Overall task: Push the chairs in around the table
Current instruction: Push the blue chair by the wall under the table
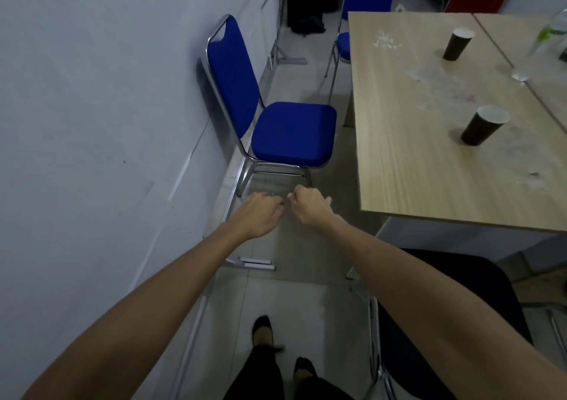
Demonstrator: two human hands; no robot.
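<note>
Blue chair [276, 117] against wall [92, 93] — seat facing bench [429, 123], apart from it. Left hand [260, 215] and right hand [310, 205] held out side by side, fingers curled loosely, grasping nothing — short of chair.

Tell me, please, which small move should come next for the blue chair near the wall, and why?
Probably step forward and take hold of the blue chair: both hands are short of it, holding nothing, and its seat sits clear of the table.

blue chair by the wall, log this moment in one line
blue chair: unpushed, beside wall | left hand: empty | right hand: empty | table: two cups
</note>
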